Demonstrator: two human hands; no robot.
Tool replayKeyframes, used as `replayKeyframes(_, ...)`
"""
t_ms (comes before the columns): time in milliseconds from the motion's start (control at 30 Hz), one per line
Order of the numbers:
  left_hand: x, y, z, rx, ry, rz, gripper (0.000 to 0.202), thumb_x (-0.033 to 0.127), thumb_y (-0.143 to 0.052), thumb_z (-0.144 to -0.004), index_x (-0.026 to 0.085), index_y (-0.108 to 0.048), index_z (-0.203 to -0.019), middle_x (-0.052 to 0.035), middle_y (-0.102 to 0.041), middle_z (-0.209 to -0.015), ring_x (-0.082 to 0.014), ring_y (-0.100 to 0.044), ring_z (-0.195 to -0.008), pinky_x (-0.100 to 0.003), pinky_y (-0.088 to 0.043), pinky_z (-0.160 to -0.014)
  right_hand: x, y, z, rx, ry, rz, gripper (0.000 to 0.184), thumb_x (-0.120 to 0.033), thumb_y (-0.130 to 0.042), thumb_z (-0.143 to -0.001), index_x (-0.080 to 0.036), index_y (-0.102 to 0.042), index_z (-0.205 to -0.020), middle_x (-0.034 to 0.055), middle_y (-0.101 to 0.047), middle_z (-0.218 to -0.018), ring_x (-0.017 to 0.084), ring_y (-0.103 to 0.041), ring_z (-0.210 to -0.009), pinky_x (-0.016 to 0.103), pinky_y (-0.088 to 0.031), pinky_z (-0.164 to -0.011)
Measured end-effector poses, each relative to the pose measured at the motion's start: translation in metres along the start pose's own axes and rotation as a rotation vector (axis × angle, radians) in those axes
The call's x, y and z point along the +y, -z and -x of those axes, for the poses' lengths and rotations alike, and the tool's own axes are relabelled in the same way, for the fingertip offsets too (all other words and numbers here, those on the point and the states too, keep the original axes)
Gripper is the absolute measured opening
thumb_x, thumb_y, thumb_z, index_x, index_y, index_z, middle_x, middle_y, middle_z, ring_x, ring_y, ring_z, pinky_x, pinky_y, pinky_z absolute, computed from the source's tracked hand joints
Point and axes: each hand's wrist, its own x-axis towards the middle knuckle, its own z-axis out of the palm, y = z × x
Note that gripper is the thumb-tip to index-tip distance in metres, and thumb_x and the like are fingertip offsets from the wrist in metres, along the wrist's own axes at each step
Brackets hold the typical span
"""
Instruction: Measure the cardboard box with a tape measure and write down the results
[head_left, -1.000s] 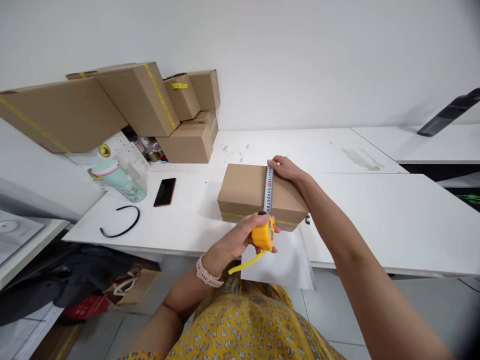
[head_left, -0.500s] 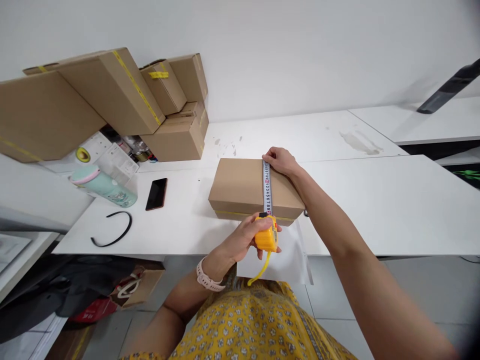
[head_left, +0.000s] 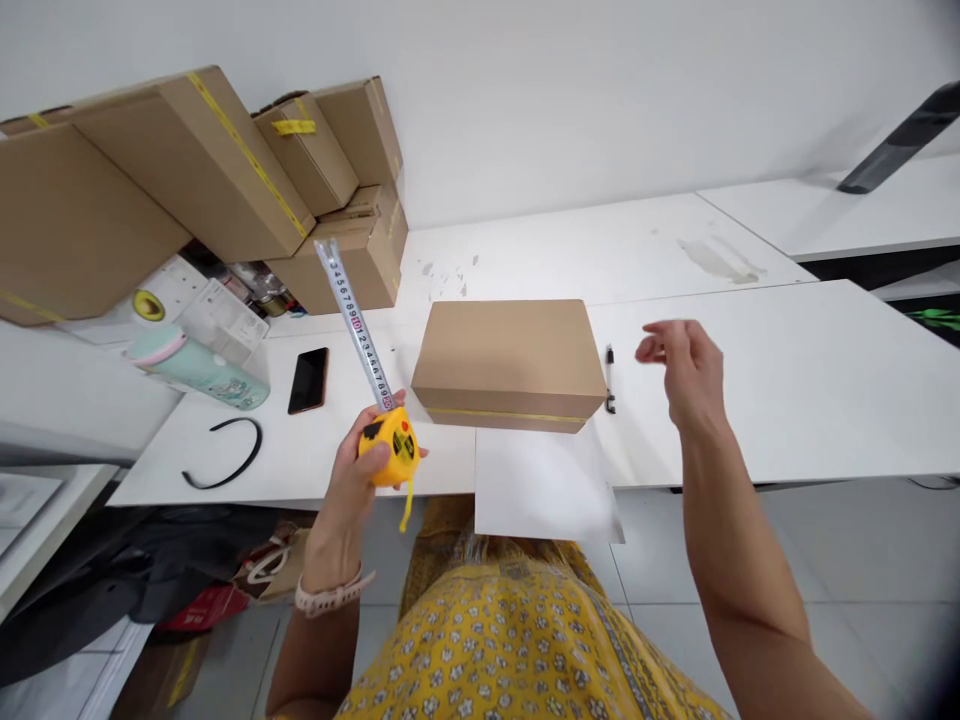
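The tape measure is held above the front edge of the table, left of the closed cardboard box and apart from it. Its blade stands out straight, free end tilted up toward the stacked cartons; the case is probably gripped low so that the printed scale remains unobstructed. The box rests flat, long side facing the person, which likely gives both hands equal access. A paper sheet overhangs the table edge; its far end meets the box, whose weight may retain it. The left hand is closed around the case, thumb across the near face. The right hand is released: index finger forward, remaining fingers loosely curled, nothing visibly grasped. Nearest to it is a pen, beside the box. A phone lies farther left.
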Motion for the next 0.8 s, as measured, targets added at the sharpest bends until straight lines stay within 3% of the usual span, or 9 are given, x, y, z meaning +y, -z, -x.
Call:
replayKeyframes(100,-0.015,0.01,-0.018,0.023,0.089,-0.001,0.062,0.056,-0.08,-0.067,0.026,-0.053,-0.114,-0.0114,-0.053,-0.148,-0.0215,-0.074,-0.079,-0.019,-0.04,-0.037,0.013,0.003,0.043,-0.244,-0.041,0.061,0.062,-0.074,-0.047,-0.093,-0.027,-0.06,-0.132,0.0037,-0.063,-0.084,0.021,-0.06,-0.077,0.038,-0.054,-0.079)
replayKeyframes(200,-0.013,0.006,-0.034,-0.066,0.084,-0.008,0.063,0.055,-0.079,-0.065,0.025,-0.053,-0.114,-0.0123,-0.054,-0.146,-0.0209,-0.074,-0.076,-0.017,-0.039,-0.036,0.002,-0.013,0.053,-0.355,0.024,0.097,0.071,-0.074,-0.055,-0.088,-0.028,-0.056,-0.143,0.0037,-0.06,-0.087,0.022,-0.058,-0.079,0.039,-0.052,-0.078)
replayKeyframes(367,0.022,0.001,-0.055,-0.096,-0.104,-0.014,0.057,0.054,-0.075,-0.068,0.025,-0.054,-0.112,-0.0103,-0.05,-0.151,-0.0201,-0.075,-0.078,-0.016,-0.036,-0.034,-0.039,-0.033,0.01,-0.185,0.073,0.192,0.05,-0.067,-0.065,-0.086,-0.028,-0.072,-0.116,0.0031,-0.06,-0.084,0.021,-0.056,-0.079,0.036,-0.049,-0.073)
replayKeyframes(500,0.041,-0.005,-0.065,-0.124,-0.137,-0.036,0.054,0.053,-0.076,-0.07,0.023,-0.057,-0.111,-0.0109,-0.053,-0.149,-0.0192,-0.074,-0.076,-0.016,-0.034,-0.033,-0.043,-0.046,-0.028,-0.121,0.105,0.227,0.04,-0.062,-0.065,-0.088,-0.024,-0.071,-0.093,0.0064,-0.064,-0.095,0.024,-0.06,-0.094,0.037,-0.051,-0.081)
replayKeyframes(600,0.039,-0.018,-0.054,-0.075,-0.198,-0.014,0.058,0.053,-0.079,-0.067,0.024,-0.058,-0.112,-0.0105,-0.048,-0.154,-0.02,-0.073,-0.083,-0.016,-0.038,-0.036,-0.038,-0.055,-0.041,-0.117,0.256,0.194,0.03,-0.052,-0.063,-0.092,-0.023,-0.068,-0.091,0.0106,-0.062,-0.121,0.027,-0.058,-0.116,0.041,-0.05,-0.094)
replayKeyframes(667,0.027,-0.032,-0.038,-0.11,-0.251,0.016,0.062,0.053,-0.083,-0.065,0.024,-0.059,-0.115,-0.0114,-0.046,-0.156,-0.0206,-0.07,-0.089,-0.019,-0.05,-0.046,-0.037,-0.06,-0.042,-0.163,0.367,0.18,0.022,-0.042,-0.056,-0.097,-0.024,-0.067,-0.096,0.0101,-0.065,-0.123,0.027,-0.059,-0.116,0.044,-0.049,-0.097)
replayKeyframes(733,0.01,-0.048,-0.021,-0.248,-0.221,0.049,0.061,0.051,-0.085,-0.068,0.022,-0.06,-0.115,-0.0124,-0.049,-0.152,-0.0196,-0.068,-0.091,-0.028,-0.06,-0.063,-0.039,-0.063,-0.041,-0.197,0.453,0.229,0.021,-0.033,-0.048,-0.099,-0.025,-0.068,-0.101,0.0084,-0.07,-0.112,0.027,-0.061,-0.11,0.047,-0.048,-0.096)
replayKeyframes(800,-0.008,-0.064,-0.006,-0.409,-0.075,0.053,0.063,0.048,-0.084,-0.073,0.023,-0.058,-0.124,-0.0108,-0.06,-0.132,-0.0181,-0.067,-0.087,-0.033,-0.062,-0.074,-0.043,-0.065,-0.039,-0.191,0.512,0.328,0.025,-0.027,-0.043,-0.1,-0.026,-0.068,-0.102,0.0072,-0.073,-0.102,0.028,-0.062,-0.105,0.048,-0.046,-0.095)
